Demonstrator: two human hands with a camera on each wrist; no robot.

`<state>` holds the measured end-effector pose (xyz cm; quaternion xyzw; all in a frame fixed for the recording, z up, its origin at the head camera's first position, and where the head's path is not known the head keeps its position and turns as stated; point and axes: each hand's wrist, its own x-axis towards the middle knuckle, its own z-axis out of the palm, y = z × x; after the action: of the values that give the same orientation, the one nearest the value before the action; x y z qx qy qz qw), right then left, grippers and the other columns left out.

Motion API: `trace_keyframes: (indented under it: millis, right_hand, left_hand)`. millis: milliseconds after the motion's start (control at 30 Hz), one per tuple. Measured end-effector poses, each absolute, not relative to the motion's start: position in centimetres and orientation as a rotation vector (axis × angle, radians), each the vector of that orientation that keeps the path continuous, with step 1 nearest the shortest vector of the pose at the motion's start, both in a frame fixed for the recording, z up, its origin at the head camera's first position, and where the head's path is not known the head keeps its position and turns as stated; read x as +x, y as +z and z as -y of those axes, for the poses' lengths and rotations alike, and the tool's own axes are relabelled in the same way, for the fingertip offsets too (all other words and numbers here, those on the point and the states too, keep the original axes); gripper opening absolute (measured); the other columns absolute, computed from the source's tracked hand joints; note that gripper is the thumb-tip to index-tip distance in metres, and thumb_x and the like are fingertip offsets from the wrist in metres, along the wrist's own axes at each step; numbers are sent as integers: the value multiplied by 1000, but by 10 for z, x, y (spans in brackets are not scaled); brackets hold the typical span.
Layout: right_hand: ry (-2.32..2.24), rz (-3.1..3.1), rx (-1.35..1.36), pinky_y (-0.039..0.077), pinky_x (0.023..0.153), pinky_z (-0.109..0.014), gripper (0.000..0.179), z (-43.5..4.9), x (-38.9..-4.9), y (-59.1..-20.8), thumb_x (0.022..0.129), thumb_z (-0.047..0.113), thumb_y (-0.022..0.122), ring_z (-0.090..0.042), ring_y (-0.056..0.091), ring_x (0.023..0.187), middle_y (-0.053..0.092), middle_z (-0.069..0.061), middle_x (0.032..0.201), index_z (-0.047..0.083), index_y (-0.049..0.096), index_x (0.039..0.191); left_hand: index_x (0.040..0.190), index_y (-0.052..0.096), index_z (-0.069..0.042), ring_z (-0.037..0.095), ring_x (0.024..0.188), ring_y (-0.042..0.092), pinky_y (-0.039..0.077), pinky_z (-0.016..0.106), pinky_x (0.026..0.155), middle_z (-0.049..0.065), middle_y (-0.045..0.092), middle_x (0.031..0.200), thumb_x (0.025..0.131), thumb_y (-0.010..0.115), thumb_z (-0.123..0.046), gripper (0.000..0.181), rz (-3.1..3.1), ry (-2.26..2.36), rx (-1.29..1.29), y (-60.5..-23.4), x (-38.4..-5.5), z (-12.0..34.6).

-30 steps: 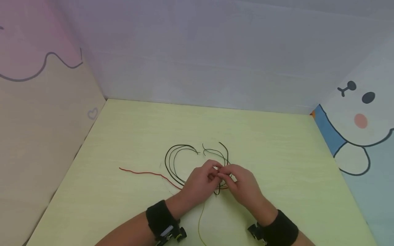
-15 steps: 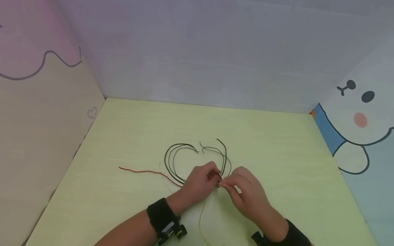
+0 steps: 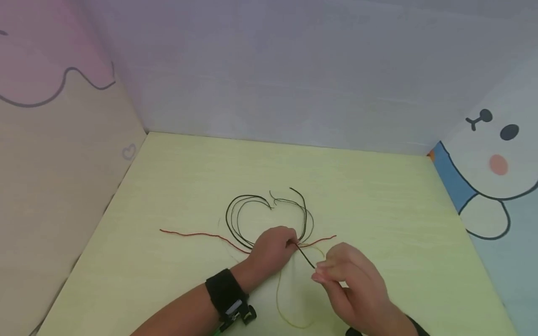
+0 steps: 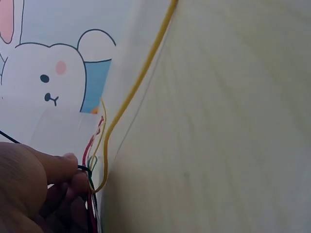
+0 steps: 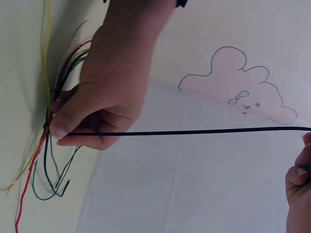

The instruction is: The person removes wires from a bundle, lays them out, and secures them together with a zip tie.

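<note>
Over the table, my left hand [image 3: 273,249] pinches a bundle of thin cords where they meet. A small dark knot [image 5: 46,126] sits at its fingertips in the right wrist view. My right hand [image 3: 353,280], lower and to the right, pinches a black cord [image 3: 307,257]. That cord runs straight and taut between both hands. From the bundle, dark cords [image 3: 229,219] curve out in loops on both sides. A red cord [image 3: 193,234] reaches left, its other end showing right of the left hand. A yellow cord [image 3: 277,298] trails toward me. Part of the bundle is hidden beneath my left hand.
The pale yellow tabletop [image 3: 201,172] is enclosed by a plain back wall [image 3: 273,84] and side walls with cartoon drawings. A black strap [image 3: 227,291] with a small camera is round the left wrist.
My right hand has drawn away, down and to the right, stretching the black cord from the left hand. The red end on the right has come into view. The left hand has barely moved.
</note>
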<state>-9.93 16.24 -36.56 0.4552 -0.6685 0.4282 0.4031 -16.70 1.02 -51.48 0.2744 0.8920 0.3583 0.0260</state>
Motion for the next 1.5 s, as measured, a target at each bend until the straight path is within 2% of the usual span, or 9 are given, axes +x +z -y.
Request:
trace_keyframes:
  millis: [167,267,367,500,600,767,933,1200,1500]
  right_hand:
    - [1090,1731,1189,41,62,-21,25,-163,-96,-365,102,11,66,-18,52,69,60,-12,82,-4,61,83]
    - [1054,1981,1153,48,72,-23,27,-170,-90,-381,102,25,68,-18,59,80,64,-9,93,-1,65,95]
    - [947,2363,1001,49,79,-24,44,-181,-91,-402,94,35,77,-13,61,89,65,-5,114,3,63,120]
    - [717,2835,785,51,92,-33,68,-193,-108,-433,80,23,92,-16,61,109,58,-4,133,8,56,136]
    - [611,3019,769,50,96,-41,59,-194,-126,-458,78,14,91,-22,58,115,61,-4,126,9,60,129]
    - [561,3078,834,49,79,-34,18,-190,-144,-482,91,9,78,-17,57,91,58,4,94,14,62,97]
    - [607,2975,923,48,71,-31,23,-194,-156,-490,89,2,78,-14,54,77,54,7,79,16,62,79]
    - [768,2948,966,47,72,-31,29,-205,-157,-495,86,1,80,-10,51,77,52,9,79,18,58,79]
    - [704,3062,820,47,74,-33,29,-219,-156,-491,85,2,82,-11,50,79,50,12,80,19,59,80]
  left_hand:
    - [82,71,-19,8,74,56,45,22,64,-9,57,80,88,76,-9,13,-2782,1056,842,-520,-169,-9]
    - [83,71,-18,9,73,55,44,22,63,-9,56,79,88,76,-9,11,-2785,1037,840,-519,-170,-9]
    - [84,72,-18,8,73,56,45,23,63,-9,59,79,88,77,-10,10,-2790,1012,843,-517,-170,-9]
    - [85,73,-18,9,76,59,47,24,66,-8,63,80,89,77,-11,9,-2813,978,863,-517,-169,-10]
    - [87,73,-18,10,79,62,49,25,69,-9,65,82,89,78,-12,8,-2823,951,870,-519,-169,-10]
    - [84,71,-20,9,77,59,47,25,68,-10,62,79,89,78,-13,11,-2800,973,875,-518,-166,-11]
    - [76,63,-20,8,68,51,42,23,62,-10,54,72,89,73,-7,21,-2819,953,893,-512,-166,-12]
    - [76,63,-20,7,67,52,40,21,59,-11,54,72,87,79,-12,21,-2826,909,908,-511,-167,-6]
    - [75,67,-19,10,72,61,48,25,65,-9,62,75,81,76,1,22,-2858,970,857,-507,-175,31]
